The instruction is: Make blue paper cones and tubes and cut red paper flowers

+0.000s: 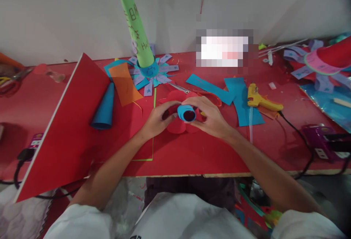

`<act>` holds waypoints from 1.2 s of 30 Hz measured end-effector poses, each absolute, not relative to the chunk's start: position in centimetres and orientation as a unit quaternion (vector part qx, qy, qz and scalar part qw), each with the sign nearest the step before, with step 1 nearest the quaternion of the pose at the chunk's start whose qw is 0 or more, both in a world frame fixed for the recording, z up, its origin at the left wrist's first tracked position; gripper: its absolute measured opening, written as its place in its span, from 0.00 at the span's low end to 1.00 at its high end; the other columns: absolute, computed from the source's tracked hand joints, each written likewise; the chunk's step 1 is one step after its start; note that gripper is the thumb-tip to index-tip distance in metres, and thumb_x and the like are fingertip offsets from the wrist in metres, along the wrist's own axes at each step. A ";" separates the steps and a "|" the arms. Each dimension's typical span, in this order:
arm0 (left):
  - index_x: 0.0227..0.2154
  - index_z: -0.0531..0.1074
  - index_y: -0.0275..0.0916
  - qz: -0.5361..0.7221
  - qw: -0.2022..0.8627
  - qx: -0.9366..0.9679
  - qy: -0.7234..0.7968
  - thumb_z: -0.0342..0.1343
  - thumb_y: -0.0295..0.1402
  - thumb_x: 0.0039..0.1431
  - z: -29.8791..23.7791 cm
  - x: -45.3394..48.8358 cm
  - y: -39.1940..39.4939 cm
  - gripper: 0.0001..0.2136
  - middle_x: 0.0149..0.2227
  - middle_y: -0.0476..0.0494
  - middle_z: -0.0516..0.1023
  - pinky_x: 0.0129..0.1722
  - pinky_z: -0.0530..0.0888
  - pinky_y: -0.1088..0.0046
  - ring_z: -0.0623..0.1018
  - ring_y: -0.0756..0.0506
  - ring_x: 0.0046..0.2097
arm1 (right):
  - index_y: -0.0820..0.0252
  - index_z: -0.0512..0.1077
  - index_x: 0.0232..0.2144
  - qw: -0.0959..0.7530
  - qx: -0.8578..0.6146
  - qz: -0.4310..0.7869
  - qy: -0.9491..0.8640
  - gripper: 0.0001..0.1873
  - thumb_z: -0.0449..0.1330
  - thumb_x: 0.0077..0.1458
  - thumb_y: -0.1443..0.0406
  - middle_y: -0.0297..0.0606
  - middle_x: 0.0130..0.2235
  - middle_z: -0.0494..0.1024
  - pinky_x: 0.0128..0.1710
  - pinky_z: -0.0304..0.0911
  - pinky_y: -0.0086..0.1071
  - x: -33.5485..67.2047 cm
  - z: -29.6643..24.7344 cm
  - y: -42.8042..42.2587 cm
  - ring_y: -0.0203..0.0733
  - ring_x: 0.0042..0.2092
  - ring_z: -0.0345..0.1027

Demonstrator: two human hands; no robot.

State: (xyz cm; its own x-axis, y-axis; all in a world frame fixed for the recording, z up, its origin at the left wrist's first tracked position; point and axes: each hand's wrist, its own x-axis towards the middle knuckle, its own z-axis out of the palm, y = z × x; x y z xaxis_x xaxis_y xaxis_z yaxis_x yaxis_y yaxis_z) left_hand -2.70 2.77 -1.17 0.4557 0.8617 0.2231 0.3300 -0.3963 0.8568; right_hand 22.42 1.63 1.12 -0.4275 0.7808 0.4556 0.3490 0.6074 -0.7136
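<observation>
A rolled tube of blue craft foam or paper (181, 113) points its round opening toward me, above a red flower-shaped cutout (177, 127) on the table. My left hand (161, 116) grips the tube's left side with thumb and fingers. On the other side, my right hand (207, 116) curls around the same tube. Just behind my hands lie scissors (212, 96) with orange-red handles, partly hidden by the right hand. A blue cone (103, 109) stands to the left, close to a leaning red board (63, 133).
A green paper cone (137, 30) rises from a blue band with purple strips at the back. Orange paper (124, 83) and blue pieces (210, 88) lie around. At right are a yellow glue gun (263, 100) with its cord and a purple power socket (319, 142).
</observation>
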 end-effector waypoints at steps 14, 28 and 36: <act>0.66 0.71 0.39 0.342 0.374 0.757 0.413 0.60 0.38 0.71 0.2 -2.1 1.8 0.23 0.63 0.34 0.80 0.64 0.77 0.59 0.80 0.37 0.63 | 0.47 0.77 0.60 0.466 -0.380 0.434 -0.671 0.35 0.74 0.54 0.43 0.44 0.59 0.83 0.66 0.71 0.57 23.0 0.9 1.5 0.60 0.67 0.71; 0.71 0.63 0.44 0.384 0.360 0.731 0.434 0.54 0.46 0.75 0.3 -2.0 1.5 0.27 0.56 0.38 0.81 0.45 0.78 0.67 0.78 0.46 0.42 | 0.47 0.79 0.51 0.526 -0.379 0.436 -0.624 0.28 0.72 0.55 0.42 0.44 0.55 0.84 0.64 0.73 0.57 22.8 2.7 1.6 0.61 0.64 0.75; 0.52 0.69 0.44 0.514 0.365 0.656 0.415 0.54 0.48 0.75 -0.3 -1.9 1.5 0.14 0.43 0.42 0.76 0.43 0.78 0.68 0.77 0.47 0.40 | 0.49 0.77 0.47 0.554 -0.442 0.564 -0.425 0.34 0.59 0.59 0.31 0.46 0.52 0.86 0.51 0.80 0.53 23.3 1.6 2.4 0.59 0.59 0.80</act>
